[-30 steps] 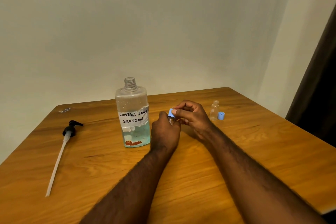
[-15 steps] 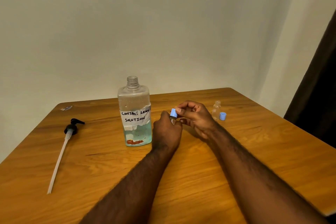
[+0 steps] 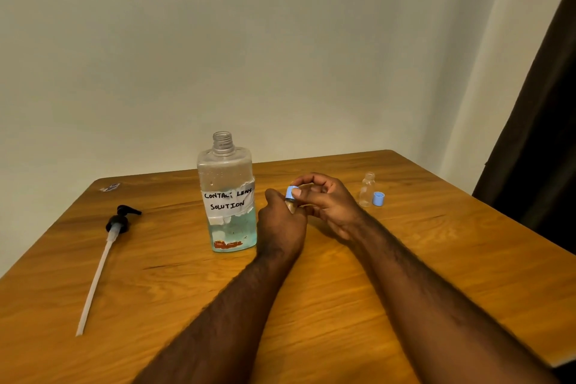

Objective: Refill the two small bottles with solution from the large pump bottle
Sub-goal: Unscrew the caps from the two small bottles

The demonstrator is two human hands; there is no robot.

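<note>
Wood table (image 3: 171,290) w/ lg bottle (image 3: 229,196), pump (image 3: 118,223), sm bottle (image 3: 367,192) & blue cap (image 3: 378,198).

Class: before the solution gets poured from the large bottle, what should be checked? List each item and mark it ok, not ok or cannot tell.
1. Large bottle open, pump out and lying on the table: ok.
2. Solution in the large bottle: ok, in its lower part.
3. Far bottle upright and uncapped, loose cap beside it: ok.
4. Held bottle uncapped: not ok; the right hand pinches the blue cap on its neck.
5. Held bottle's level: cannot tell; the left hand covers it.
6. A hand free to pour: not ok.
</note>
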